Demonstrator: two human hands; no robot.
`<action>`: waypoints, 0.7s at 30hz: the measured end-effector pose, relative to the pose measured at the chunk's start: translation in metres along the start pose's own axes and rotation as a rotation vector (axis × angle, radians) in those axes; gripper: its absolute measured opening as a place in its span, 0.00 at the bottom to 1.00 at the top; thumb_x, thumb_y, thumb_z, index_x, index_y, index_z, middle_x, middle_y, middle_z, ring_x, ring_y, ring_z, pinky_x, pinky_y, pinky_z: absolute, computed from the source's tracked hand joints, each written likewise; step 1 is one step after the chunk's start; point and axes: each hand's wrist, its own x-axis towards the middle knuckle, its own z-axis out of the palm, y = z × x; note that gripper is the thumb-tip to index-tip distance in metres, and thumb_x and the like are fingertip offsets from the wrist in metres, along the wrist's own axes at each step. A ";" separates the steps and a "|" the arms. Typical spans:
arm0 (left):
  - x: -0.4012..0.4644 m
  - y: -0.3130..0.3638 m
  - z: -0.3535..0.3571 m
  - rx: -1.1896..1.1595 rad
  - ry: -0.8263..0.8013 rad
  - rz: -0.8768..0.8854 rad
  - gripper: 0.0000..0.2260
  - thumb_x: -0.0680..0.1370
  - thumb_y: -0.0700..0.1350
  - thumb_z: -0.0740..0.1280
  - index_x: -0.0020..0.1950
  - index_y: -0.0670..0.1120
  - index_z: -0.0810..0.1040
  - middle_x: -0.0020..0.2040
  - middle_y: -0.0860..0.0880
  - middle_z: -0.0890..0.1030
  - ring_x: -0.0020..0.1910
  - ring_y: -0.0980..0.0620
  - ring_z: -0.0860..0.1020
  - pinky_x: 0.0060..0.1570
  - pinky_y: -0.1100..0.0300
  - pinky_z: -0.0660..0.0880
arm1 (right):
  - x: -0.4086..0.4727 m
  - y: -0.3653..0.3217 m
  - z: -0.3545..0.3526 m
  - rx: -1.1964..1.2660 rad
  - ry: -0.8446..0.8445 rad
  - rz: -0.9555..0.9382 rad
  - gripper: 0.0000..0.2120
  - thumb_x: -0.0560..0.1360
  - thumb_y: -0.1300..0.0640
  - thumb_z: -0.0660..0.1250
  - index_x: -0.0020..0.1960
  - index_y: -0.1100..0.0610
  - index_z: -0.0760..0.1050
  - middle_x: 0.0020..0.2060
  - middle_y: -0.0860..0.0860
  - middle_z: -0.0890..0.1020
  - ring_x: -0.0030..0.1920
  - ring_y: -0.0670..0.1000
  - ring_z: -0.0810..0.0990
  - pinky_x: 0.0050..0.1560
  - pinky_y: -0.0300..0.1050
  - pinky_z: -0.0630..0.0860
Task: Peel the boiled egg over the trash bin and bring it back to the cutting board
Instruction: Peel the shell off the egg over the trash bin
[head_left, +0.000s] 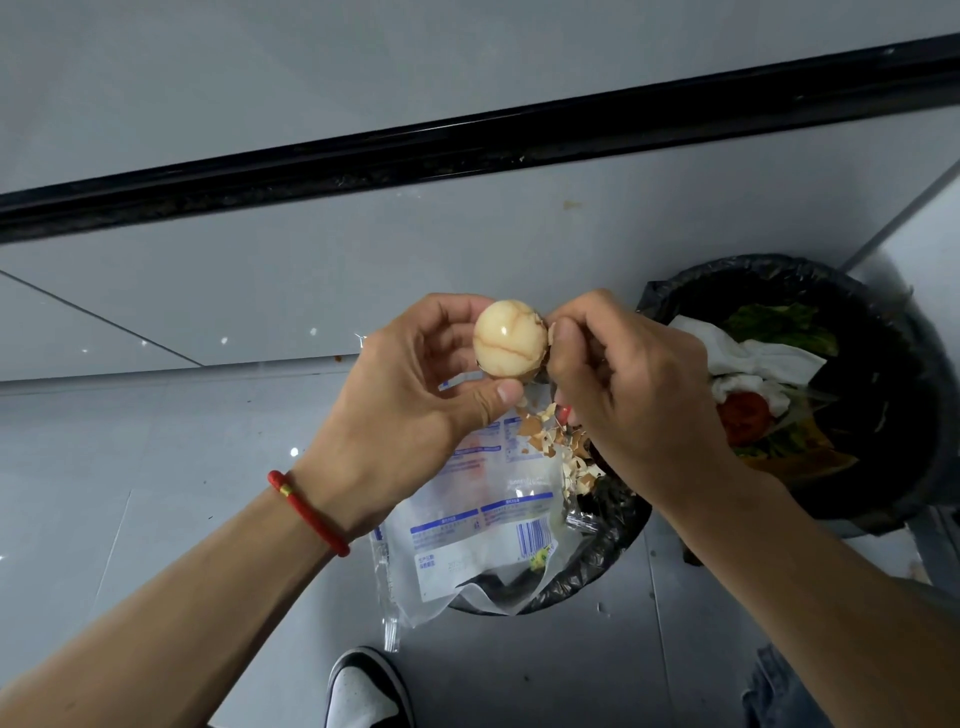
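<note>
My left hand (415, 395) grips a boiled egg (509, 335) between thumb and fingers; the egg is cream with brown marbled veins and mostly bare. My right hand (618, 379) pinches a bit of shell at the egg's right side. Both hands hover above a trash bin (587, 566) lined with a black bag. Broken eggshell pieces (550, 441) lie in the bin below the egg, on a clear printed plastic wrapper (467, 530) that hangs over the bin's left rim. The cutting board is out of view.
A second black-lined bin (883, 483) at the right holds greens, white tissue and a tomato slice. Grey floor tiles surround the bins, with a black strip (467, 140) along the far side. My black-and-white shoe (363, 691) is at the bottom.
</note>
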 end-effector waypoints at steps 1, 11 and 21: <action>0.000 0.000 0.000 -0.016 -0.004 -0.004 0.21 0.72 0.30 0.75 0.64 0.41 0.77 0.56 0.42 0.86 0.56 0.45 0.85 0.56 0.56 0.83 | 0.000 0.000 0.000 0.003 0.002 0.000 0.13 0.84 0.61 0.60 0.46 0.65 0.80 0.31 0.45 0.74 0.27 0.50 0.78 0.31 0.38 0.72; 0.001 -0.004 -0.001 -0.081 -0.058 -0.023 0.20 0.75 0.27 0.70 0.66 0.39 0.76 0.59 0.40 0.85 0.59 0.41 0.83 0.63 0.46 0.79 | 0.000 -0.003 -0.002 0.075 0.036 -0.017 0.14 0.83 0.59 0.61 0.50 0.66 0.82 0.35 0.45 0.76 0.30 0.48 0.80 0.34 0.38 0.76; 0.002 0.000 -0.005 0.048 -0.054 0.038 0.20 0.75 0.27 0.71 0.64 0.40 0.77 0.57 0.43 0.85 0.57 0.48 0.84 0.56 0.60 0.81 | 0.000 0.003 -0.002 0.131 -0.008 0.006 0.08 0.83 0.64 0.67 0.50 0.66 0.83 0.33 0.50 0.82 0.30 0.49 0.82 0.32 0.47 0.79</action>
